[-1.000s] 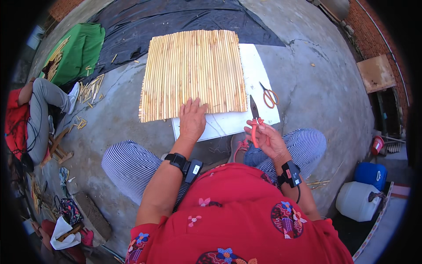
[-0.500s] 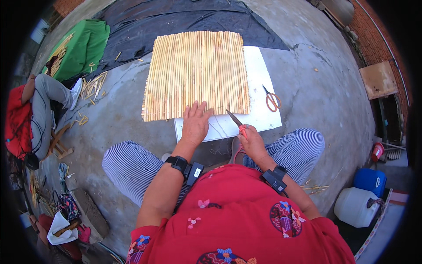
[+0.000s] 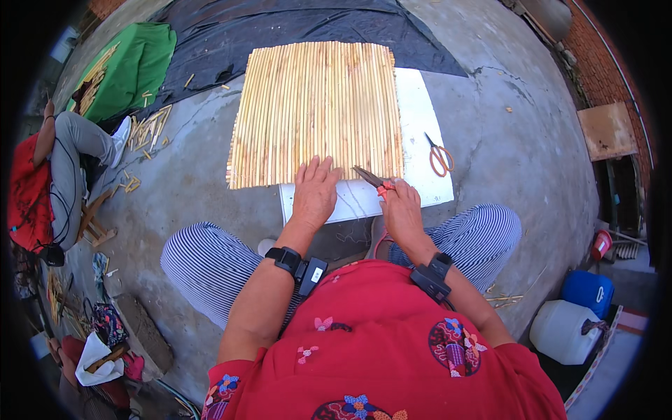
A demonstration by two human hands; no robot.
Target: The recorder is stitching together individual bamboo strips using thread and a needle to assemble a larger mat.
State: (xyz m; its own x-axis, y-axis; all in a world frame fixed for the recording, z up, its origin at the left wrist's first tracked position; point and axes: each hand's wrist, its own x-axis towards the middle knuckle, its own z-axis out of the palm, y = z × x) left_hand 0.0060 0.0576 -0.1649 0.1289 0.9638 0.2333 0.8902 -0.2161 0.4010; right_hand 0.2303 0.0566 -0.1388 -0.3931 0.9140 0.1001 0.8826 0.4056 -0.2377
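A mat of pale, straight stalks (image 3: pixel 315 105) laid side by side rests partly on a white board (image 3: pixel 423 119). My left hand (image 3: pixel 313 197) lies on the mat's near edge, palm down, its outstretched fingertips pressing on the stalks. In my right hand (image 3: pixel 403 215) is a pair of red-handled long-nose pliers (image 3: pixel 369 178), whose dark tips reach the near edge just right of my left fingers. Whether the jaws grip anything is too small to tell. Thin thread (image 3: pixel 355 203) trails from that edge over the board. Scissors with orange handles (image 3: pixel 439 159) lie on the board's right side.
A black tarp (image 3: pixel 294 24) spreads beyond the mat. Far left, loose stalk pieces (image 3: pixel 149 131) lie near a green cloth (image 3: pixel 143 56), and another person (image 3: pixel 66 168) sits there. On the right stand a white jug (image 3: pixel 563 330) and a blue container (image 3: pixel 589 290).
My right hand has turned and shifted slightly, bringing the pliers' tips left and down onto the mat's near edge. My left hand stays on the mat.
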